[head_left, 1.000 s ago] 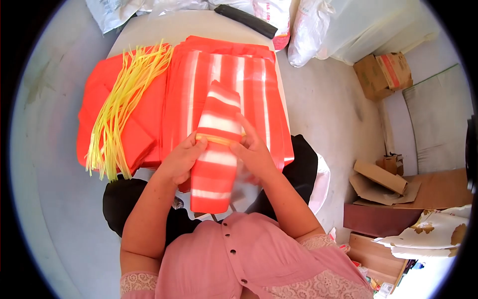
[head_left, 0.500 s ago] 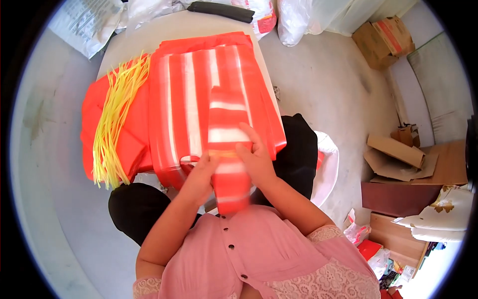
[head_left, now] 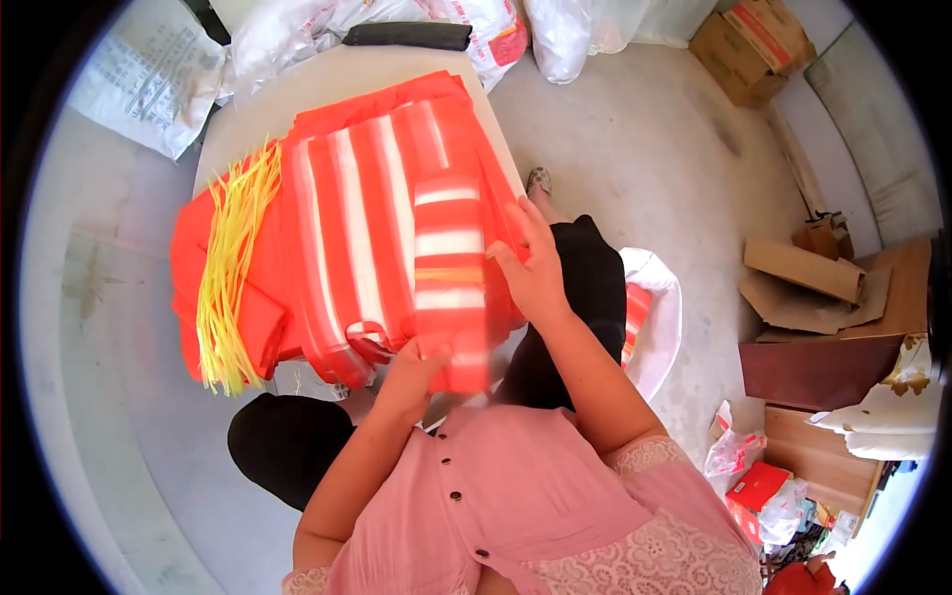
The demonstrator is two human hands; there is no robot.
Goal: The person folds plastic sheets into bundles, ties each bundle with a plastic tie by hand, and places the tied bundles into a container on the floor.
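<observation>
Red-and-white bundle (head_left: 449, 290), near edge of the bench (head_left: 273, 117): left hand (head_left: 409, 381) pinching its lower end, right hand (head_left: 536, 270) spread alongside!

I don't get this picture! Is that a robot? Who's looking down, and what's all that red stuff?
No robot here, just someone's two bare hands. The camera is worn on that person's head, looking forward and down, so you see their own pink top below.

On the pale table is a big pile of red-and-white striped sheets. Beside it is plain red material with thin yellow strips draped over it. A long black thing lies at the far end.

The left hand holds the lower end of a striped bundle with a yellowish band around its middle. The right hand is by its edge, fingers spread; I can't tell if it touches.
</observation>
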